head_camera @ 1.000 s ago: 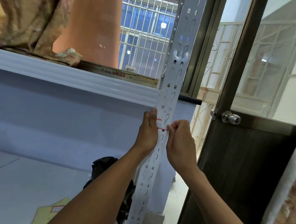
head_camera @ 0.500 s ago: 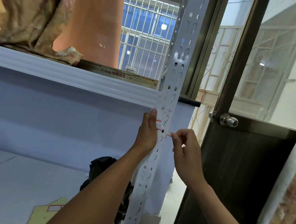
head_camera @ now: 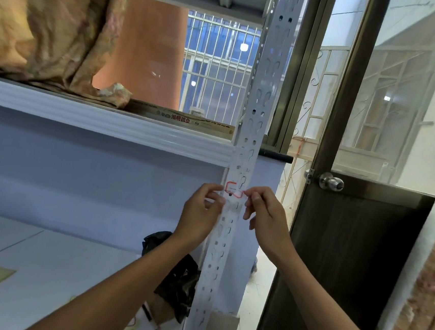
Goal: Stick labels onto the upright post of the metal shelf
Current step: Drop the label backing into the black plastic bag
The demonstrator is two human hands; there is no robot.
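Left hand (head_camera: 201,212) slid leftward, now beside the post (head_camera: 259,102), fingers curled, grip unclear; right hand (head_camera: 267,217) pinches the red-edged label (head_camera: 232,189) at its right end.

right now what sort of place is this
Probably a storage corner in a home: a metal shelf post, bedding piled on the shelf, a door with a round knob, a barred window behind.

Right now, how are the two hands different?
The left hand curls at the left edge of the post; the right hand is at its right edge. The right hand pinches the end of the red-edged label; what the left hand holds is unclear. Both are raised to the label's height.
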